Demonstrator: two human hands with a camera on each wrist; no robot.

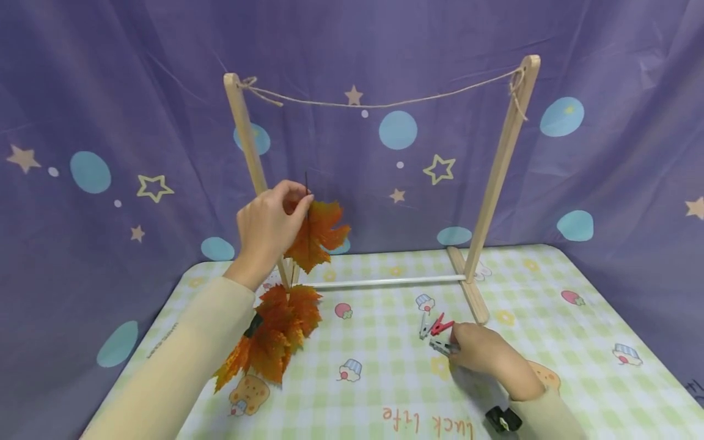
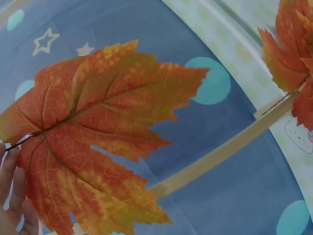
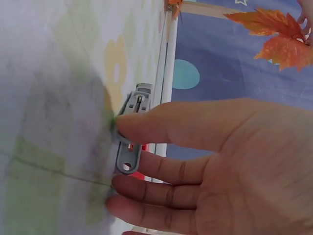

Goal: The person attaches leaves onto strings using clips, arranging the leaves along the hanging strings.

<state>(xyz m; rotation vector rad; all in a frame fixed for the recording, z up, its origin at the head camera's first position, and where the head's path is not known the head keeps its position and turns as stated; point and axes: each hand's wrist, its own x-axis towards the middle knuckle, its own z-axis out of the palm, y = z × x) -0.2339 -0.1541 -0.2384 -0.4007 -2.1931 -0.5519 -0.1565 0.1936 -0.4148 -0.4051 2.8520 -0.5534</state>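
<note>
My left hand [image 1: 272,217] pinches the thin dark stem of an orange maple leaf [image 1: 321,235] between thumb and fingers. The leaf hangs below the fingertips, in front of the left post; its veined face fills much of the left wrist view. Low at the right, my right hand [image 1: 484,351] pinches a grey clothespin [image 3: 128,159] at the tabletop, thumb on its near side and fingers behind. A red clothespin [image 1: 440,326] and a pale grey clothespin [image 1: 424,326] lie just beyond it. More orange maple leaves [image 1: 283,336] are heaped beside my left forearm.
A wooden stand rises from the table, with a left post [image 1: 247,134], a right post [image 1: 502,168] and a white rod [image 1: 385,282] low between them. Twine [image 1: 379,106] sags between the post tops. Behind hangs a purple curtain [image 1: 352,36]. A checked cloth [image 1: 385,360] covers the table.
</note>
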